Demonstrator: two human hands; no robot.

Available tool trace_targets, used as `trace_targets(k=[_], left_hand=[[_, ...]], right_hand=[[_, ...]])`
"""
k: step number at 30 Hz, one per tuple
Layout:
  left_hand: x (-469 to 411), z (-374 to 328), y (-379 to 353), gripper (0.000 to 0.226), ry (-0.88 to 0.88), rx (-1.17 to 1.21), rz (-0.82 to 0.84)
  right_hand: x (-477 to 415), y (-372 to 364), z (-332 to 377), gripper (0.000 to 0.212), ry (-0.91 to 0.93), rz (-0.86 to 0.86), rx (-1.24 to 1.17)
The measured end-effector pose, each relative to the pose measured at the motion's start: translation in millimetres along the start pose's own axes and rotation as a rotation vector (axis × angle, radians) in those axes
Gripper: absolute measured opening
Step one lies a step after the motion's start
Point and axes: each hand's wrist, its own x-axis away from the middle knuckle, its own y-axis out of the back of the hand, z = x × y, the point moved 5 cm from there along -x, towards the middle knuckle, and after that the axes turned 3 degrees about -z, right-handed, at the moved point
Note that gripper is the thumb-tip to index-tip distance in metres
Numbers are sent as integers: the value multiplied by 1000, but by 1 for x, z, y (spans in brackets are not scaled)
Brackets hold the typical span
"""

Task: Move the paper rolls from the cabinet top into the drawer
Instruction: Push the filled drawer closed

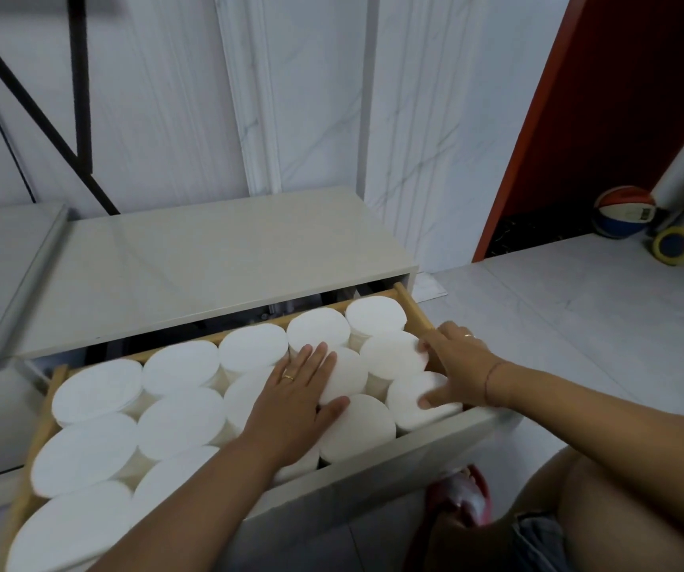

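White paper rolls (179,419) stand upright, packed in drawer (435,456), axes vertical. My L hand (291,394) lies flat, fingers straight, atop a mid roll. R hand (456,361) is nearer the end roll (394,355), fingers curled on it by rt wall.

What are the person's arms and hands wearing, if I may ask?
Both arms are bare, with no sleeves. The left hand wears a gold ring. The right hand wears a second ring, and a thin bracelet circles its wrist.
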Motion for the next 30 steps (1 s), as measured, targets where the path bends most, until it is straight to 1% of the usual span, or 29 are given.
trace_targets(k=[2, 4, 5, 7, 8, 10, 12, 14, 16, 18, 20, 22, 24, 27, 30], left_hand=[[8, 3, 7, 85, 17, 41, 47], [24, 8, 15, 85, 27, 76, 100], [36, 10, 19, 84, 30, 92, 123], [62, 16, 28, 83, 38, 125, 143], [75, 21, 33, 82, 44, 130, 137], [101, 27, 39, 83, 30, 78, 122], [123, 32, 41, 89, 7, -10, 99], [136, 35, 45, 92, 7, -114, 15], [140, 37, 52, 92, 40, -198, -32], [136, 40, 53, 94, 54, -209, -69], [128, 44, 54, 97, 50, -220, -108], [120, 52, 56, 101, 71, -233, -130], [111, 60, 59, 103, 99, -236, -153], [95, 69, 64, 107, 139, -253, -206], [80, 81, 67, 105, 190, -227, -278]], right_hand=[[15, -3, 20, 81, -3, -86, -93], [35, -18, 54, 79, 46, -142, -170], [46, -29, 74, 79, 82, -136, -165], [62, -53, 107, 87, 141, -109, -65], [65, -60, 118, 92, 160, -125, -15], [68, -63, 128, 93, 164, -159, 48], [75, -56, 135, 92, 205, -226, 154], [80, -53, 140, 87, 209, -215, 205], [79, -51, 141, 85, 193, -195, 212], [73, -48, 142, 89, 174, -207, 237], [62, -47, 142, 94, 213, -250, 244], [51, -46, 145, 96, 215, -245, 219], [38, -42, 147, 95, 205, -294, 203], [11, -44, 144, 99, 222, -287, 193], [-20, -43, 143, 98, 196, -321, 204]])
